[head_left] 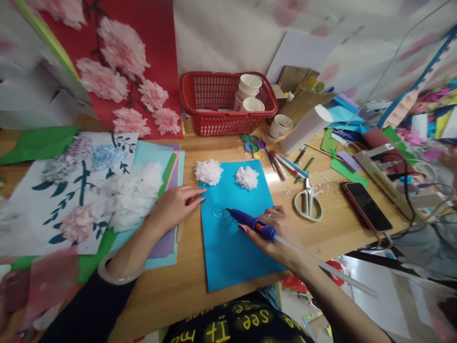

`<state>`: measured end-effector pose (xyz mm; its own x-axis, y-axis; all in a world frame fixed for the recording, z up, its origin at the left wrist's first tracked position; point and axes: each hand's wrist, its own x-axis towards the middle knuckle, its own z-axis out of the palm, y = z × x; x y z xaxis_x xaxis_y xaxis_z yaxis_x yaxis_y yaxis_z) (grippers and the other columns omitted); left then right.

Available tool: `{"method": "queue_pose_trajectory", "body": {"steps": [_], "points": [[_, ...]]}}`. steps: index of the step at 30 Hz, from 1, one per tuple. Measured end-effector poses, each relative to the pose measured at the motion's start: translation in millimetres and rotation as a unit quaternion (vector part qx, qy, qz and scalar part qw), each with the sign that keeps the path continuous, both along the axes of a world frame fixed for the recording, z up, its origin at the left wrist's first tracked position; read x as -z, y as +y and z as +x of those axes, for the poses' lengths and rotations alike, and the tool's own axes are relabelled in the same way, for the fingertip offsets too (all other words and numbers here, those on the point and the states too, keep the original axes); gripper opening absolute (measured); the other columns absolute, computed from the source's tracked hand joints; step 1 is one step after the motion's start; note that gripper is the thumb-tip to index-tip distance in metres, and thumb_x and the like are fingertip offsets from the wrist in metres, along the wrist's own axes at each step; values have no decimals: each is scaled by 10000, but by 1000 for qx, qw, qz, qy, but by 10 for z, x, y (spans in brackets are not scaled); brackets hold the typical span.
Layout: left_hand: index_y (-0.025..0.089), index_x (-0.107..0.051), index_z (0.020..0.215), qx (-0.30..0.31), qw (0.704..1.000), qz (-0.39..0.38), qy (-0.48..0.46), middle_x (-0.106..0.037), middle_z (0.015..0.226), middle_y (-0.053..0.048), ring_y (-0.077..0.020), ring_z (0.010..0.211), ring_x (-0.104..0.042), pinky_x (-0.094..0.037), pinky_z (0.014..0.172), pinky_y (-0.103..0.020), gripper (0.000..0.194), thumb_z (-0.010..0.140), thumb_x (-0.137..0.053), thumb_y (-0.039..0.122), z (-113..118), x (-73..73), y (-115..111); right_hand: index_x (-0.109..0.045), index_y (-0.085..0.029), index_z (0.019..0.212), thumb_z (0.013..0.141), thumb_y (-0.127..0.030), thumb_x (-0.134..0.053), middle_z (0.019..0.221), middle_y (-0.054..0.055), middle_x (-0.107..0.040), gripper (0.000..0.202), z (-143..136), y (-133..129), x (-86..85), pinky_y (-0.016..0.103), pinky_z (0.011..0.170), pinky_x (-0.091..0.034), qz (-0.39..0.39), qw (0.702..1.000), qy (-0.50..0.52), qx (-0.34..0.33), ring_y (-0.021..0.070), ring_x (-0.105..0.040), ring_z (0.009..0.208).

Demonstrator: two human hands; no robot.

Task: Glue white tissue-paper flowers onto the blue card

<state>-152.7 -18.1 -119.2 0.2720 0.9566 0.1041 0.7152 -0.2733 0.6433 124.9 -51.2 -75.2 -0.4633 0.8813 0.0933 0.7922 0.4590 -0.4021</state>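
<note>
1. The blue paper lies flat on the wooden table, in the middle of the frame.
2. A shiny wet patch of clear glue is on its left part.
3. The right hand is wrapped around a blue glue gun. The gun's tip points left, just beside the glue. A long clear stick pokes out of its back, toward the lower right.
4. The left hand holds nothing. Its fingers are a bit bent, at the paper's left edge. I can't tell if they touch it. The two hands are apart.
5. One puffy white flower sits at the paper's top left corner. A second puffy flower sits near the top right.
6. To the right are white scissors and, farther right, a phone.
7. On the left are a big white paper puff and a pile of colored paper.
8. At the top middle, a red basket holds paper cups.
9. At the upper left is a red picture with pink flowers.
</note>
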Motion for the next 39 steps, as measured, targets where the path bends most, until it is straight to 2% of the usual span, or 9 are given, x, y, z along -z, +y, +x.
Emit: {"method": "queue_pose_trajectory", "body": {"steps": [3,9,16,22,28,31,39], "points": [[249,-733,1147,0,1000,-5,-6,-757,914,-32,-146,682,-628,-480,637,-275,271,937,-579,325,-1,1,-1,-528,-223,547,931,-566,-530,562,14,-589,514,-12,0,0,371,713,-328,3,1000,3,-9,172,-514,640],[228,-733,1156,1,1000,-7,-1,-754,931,-48,-158,698,-628,-483,656,-292,280,935,-585,314,-7,8,4,-477,-216,486,926,-522,-553,480,6,-556,542,-28,-25,-3,386,717,-306,46,999,-24,-15,171,-482,591],[232,-737,1150,2,1000,-2,-1,-742,849,-35,-148,661,-606,-469,625,-280,279,932,-582,313,-8,9,6,-500,-218,526,910,-505,-574,520,-2,-580,485,-16,-33,-30,381,761,-331,31,999,-3,-19,166,-513,619],[256,-729,1165,1,1000,-1,-3,-762,953,-43,-157,721,-641,-499,668,-284,279,931,-582,291,-6,10,10,-473,-219,504,906,-491,-587,474,-4,-541,499,-15,-38,22,385,740,-344,36,999,-6,-21,163,-473,572],[246,-727,1168,4,1000,-3,0,-762,978,-45,-161,725,-647,-497,664,-291,279,934,-583,290,-7,5,8,-515,-218,594,916,-487,-588,588,10,-584,426,-18,-35,-27,353,697,-370,-13,999,35,-31,172,-526,638],[248,-729,1161,5,1000,1,7,-763,952,-40,-158,715,-647,-500,663,-288,272,930,-589,283,-4,-8,8,-522,-217,614,917,-519,-570,573,7,-555,430,-7,-40,-20,353,692,-364,-32,999,36,-19,171,-535,635],[239,-733,1150,2,1000,-3,4,-757,911,-33,-150,682,-626,-470,632,-275,266,928,-596,292,-5,-3,7,-458,-219,557,933,-556,-532,511,-18,-500,511,26,-43,24,366,664,-318,-1,999,36,-12,133,-445,519]]}}
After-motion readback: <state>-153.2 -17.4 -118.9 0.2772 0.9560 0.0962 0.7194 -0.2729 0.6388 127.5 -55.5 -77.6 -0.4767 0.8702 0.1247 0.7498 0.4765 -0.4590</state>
